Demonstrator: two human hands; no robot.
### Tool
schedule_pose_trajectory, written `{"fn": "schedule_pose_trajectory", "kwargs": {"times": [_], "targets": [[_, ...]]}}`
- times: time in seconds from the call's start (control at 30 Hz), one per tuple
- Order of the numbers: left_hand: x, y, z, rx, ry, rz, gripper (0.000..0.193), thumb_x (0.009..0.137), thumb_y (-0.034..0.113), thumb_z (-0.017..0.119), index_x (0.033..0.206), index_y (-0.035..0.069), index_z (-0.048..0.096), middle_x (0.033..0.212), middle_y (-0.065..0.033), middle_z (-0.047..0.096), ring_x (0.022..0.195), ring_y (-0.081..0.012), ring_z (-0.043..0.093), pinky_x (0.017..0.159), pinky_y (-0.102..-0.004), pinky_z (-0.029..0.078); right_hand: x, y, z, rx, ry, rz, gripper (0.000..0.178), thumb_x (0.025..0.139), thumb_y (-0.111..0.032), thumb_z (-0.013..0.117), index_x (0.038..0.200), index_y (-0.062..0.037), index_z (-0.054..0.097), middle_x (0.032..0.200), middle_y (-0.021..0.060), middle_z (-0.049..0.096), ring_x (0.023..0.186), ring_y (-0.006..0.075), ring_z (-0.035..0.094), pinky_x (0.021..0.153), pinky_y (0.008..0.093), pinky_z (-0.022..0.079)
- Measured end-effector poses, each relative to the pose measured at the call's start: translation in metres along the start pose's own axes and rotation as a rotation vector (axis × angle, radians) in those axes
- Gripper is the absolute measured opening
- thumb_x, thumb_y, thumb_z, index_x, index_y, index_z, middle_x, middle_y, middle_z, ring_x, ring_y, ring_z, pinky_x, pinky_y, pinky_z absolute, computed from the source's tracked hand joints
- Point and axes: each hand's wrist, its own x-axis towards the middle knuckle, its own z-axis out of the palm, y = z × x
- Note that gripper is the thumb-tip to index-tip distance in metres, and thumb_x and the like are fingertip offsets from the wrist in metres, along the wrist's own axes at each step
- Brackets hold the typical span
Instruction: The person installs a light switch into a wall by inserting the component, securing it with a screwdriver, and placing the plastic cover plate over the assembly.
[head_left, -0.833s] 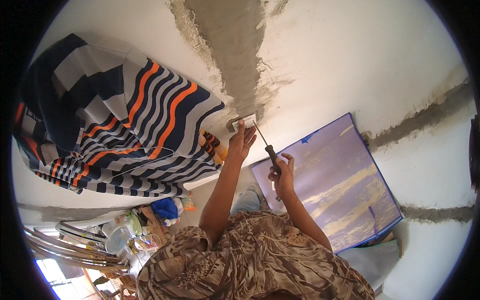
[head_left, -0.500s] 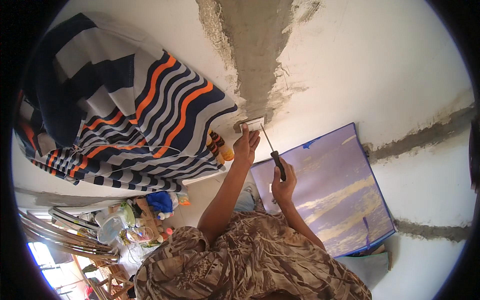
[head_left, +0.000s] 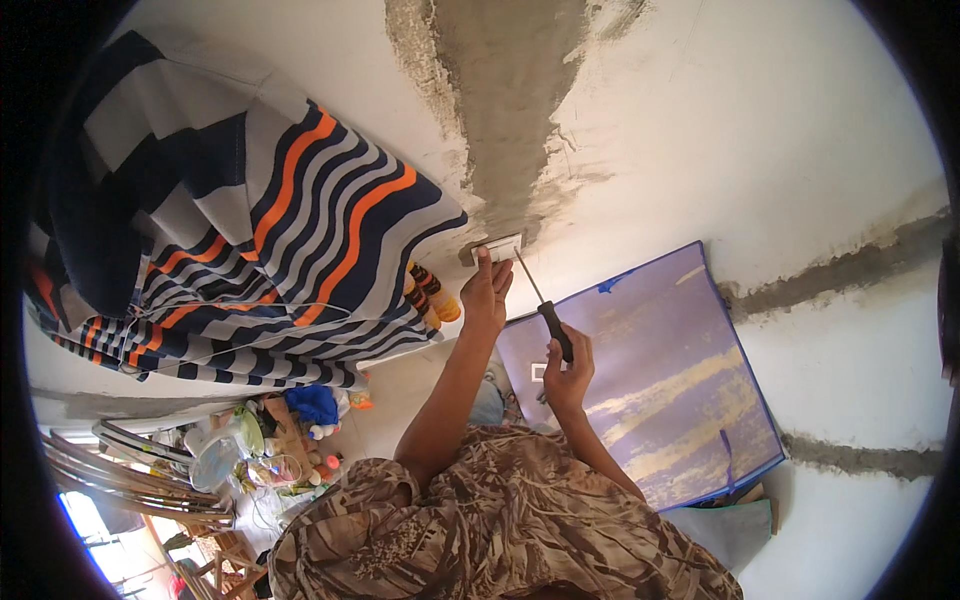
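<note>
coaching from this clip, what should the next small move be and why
Probably a gentle turn of the screwdriver with the right hand: its tip seems to meet the white plate near its right end, and the left hand touches the plate.

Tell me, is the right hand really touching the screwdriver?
Touching. The head view shows the right hand gripping the screwdriver by its black handle, with the thumb on one side and fingers on the other.

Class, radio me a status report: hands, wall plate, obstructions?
Left hand at white wall plate. Right hand gripping screwdriver, tip at plate's right end. Striped cloth close left, not covering plate.
</note>
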Motion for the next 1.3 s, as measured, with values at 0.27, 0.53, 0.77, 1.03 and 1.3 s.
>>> {"fn": "schedule_pose_trajectory", "kwargs": {"times": [0.27, 0.53, 0.77, 1.03, 1.3], "targets": [[0.003, -0.007, 0.003, -0.082, 0.075, -0.006, 0.066, 0.086, 0.042, 0.074, 0.122, -0.007, 0.050, 0.121, -0.0220, 0.061, 0.112, -0.0292, 0.064, 0.101, -0.0367, 0.050, 0.008, -0.011, -0.017, 1.015, -0.013, 0.876, 0.041, 0.097, -0.006, 0.052, 0.136, 0.0006, 0.045, 0.094, 0.0102, 0.056, 0.064, 0.0129, 0.053, 0.055, 0.0269, 0.047], [0.002, -0.005, 0.002, -0.082, 0.079, -0.017, 0.066, 0.086, 0.042, 0.075, 0.124, -0.005, 0.049, 0.121, -0.0205, 0.062, 0.111, -0.0271, 0.064, 0.099, -0.0342, 0.051, 0.002, -0.002, -0.013, 0.678, -0.146, 0.720, 0.041, 0.101, -0.019, 0.045, 0.136, 0.0022, 0.042, 0.092, 0.0113, 0.057, 0.065, 0.0155, 0.055, 0.057, 0.0309, 0.049], [-0.002, -0.001, 0.001, -0.022, -0.038, -0.009, 0.093, 0.083, 0.051, 0.074, 0.137, -0.012, 0.033, 0.140, -0.0252, 0.045, 0.129, -0.0306, 0.051, 0.111, -0.0388, 0.040, -0.002, -0.026, 0.009, 0.079, 0.156, 0.089, 0.045, 0.104, -0.033, 0.043, 0.136, -0.0011, 0.047, 0.096, 0.0120, 0.058, 0.069, 0.0172, 0.056, 0.060, 0.0314, 0.047], [0.003, -0.004, 0.001, -0.063, -0.004, -0.013, 0.075, 0.086, 0.045, 0.073, 0.130, -0.007, 0.044, 0.127, -0.0222, 0.057, 0.118, -0.0266, 0.059, 0.103, -0.0355, 0.047, -0.008, 0.022, -0.012, 1.422, -0.326, 1.055, 0.041, 0.103, -0.037, 0.044, 0.129, -0.0057, 0.048, 0.092, 0.0083, 0.058, 0.069, 0.0160, 0.056, 0.057, 0.0262, 0.046], [0.002, -0.003, -0.001, -0.117, 0.032, -0.010, 0.063, 0.085, 0.041, 0.076, 0.119, -0.006, 0.051, 0.117, -0.0202, 0.062, 0.109, -0.0267, 0.065, 0.098, -0.0333, 0.052, 0.000, -0.029, 0.006, 0.255, -0.004, 0.312, 0.039, 0.104, -0.029, 0.042, 0.131, -0.0005, 0.044, 0.093, 0.0096, 0.057, 0.073, 0.0123, 0.056, 0.056, 0.0252, 0.048]]}}
